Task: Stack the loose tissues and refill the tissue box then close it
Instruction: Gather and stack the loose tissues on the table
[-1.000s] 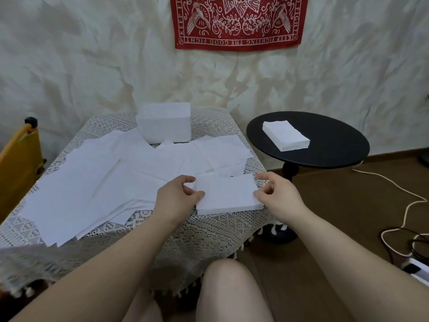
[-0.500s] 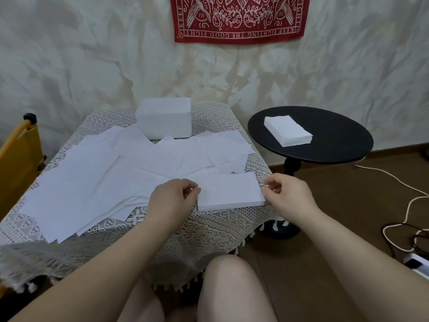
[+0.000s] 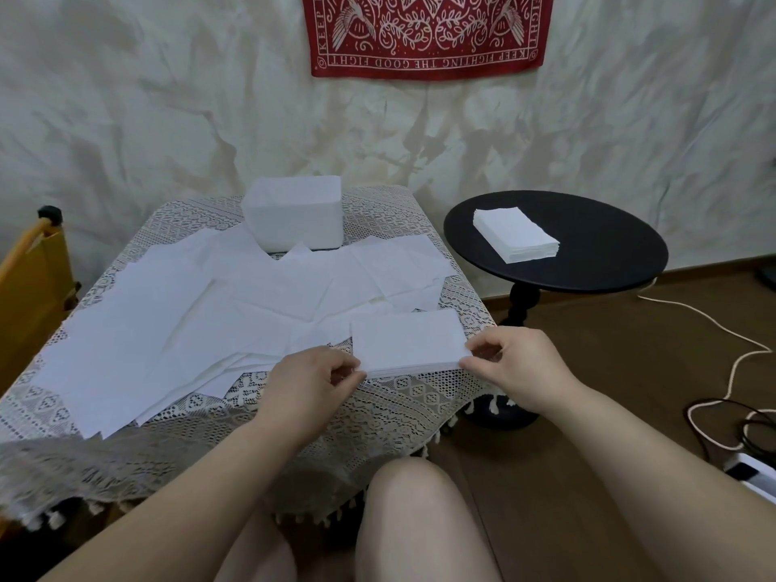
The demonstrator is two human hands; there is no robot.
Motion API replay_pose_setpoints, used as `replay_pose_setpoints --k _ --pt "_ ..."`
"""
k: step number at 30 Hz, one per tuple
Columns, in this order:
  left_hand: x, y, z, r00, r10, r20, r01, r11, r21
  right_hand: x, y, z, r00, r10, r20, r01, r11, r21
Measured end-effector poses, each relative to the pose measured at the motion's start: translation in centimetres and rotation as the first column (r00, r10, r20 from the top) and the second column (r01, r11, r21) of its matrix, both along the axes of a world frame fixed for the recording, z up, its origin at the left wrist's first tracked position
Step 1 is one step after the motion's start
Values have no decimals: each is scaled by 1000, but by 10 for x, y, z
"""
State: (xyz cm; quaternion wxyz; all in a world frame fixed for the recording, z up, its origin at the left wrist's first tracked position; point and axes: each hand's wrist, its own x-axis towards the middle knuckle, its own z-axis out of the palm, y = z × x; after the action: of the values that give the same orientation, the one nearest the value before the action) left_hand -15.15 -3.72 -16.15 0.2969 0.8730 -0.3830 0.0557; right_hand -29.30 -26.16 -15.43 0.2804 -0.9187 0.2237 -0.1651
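White tissue, thin and limp, is what is held: a small stack (image 3: 406, 342) is pinched at its 2 near corners, the left hand (image 3: 313, 382) at the left corner and the right hand (image 3: 518, 367) at the right one. Both hands are curled, thumb against fingertips, with the stack's edge between them. The stack lies flat on the lace cloth (image 3: 403, 396) near the table's front right corner; whether it is lifted at all cannot be told.

Beyond and to the left of the grip, loose sheets (image 3: 176, 325) are spread in overlapping layers, some touching the stack's far edge. Further beyond the grip stands the white box (image 3: 294, 216); whether it is open cannot be seen. Well to the right of the right hand, a second stack (image 3: 514, 239) rests on a black side table (image 3: 596, 254).

Several slips seem possible from here. Since only the corners are held, the middle could sag and the layers could fan apart if the stack were raised. If the 2 pinches were pulled unevenly, the top sheets could be sheared off line or torn. Neighbouring loose sheets could be dragged along by friction. The cloth, being open lace, could be snagged and shifted, and the stack, being close to the table's edge, could be spilled to the floor.
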Motion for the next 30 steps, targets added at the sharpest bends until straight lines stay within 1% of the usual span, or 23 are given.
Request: replay_pose_setpoints --k 8,14,17,22,25,28,30 --pt "1 0 -7 999 -38 27 39 999 -36 2 2 3 999 34 0 -34 999 -40" --pt "4 0 -10 996 -72 49 74 997 -28 4 1 1 996 79 -36 -84 985 -148" --pt "6 1 -10 995 -82 55 83 997 -7 4 0 2 996 81 -45 -87 982 -168" --pt "20 -5 2 994 -37 100 37 999 3 9 -3 9 996 60 -67 -68 989 -135" --pt "44 -15 9 989 32 142 -30 999 -13 17 -5 14 1000 13 -27 -16 992 -122" --pt "71 -28 14 988 75 138 -74 997 -12 31 -10 18 999 -33 21 33 999 -26" --pt "87 -37 15 987 96 132 -101 994 36 44 -15 21 996 -71 50 68 996 63"
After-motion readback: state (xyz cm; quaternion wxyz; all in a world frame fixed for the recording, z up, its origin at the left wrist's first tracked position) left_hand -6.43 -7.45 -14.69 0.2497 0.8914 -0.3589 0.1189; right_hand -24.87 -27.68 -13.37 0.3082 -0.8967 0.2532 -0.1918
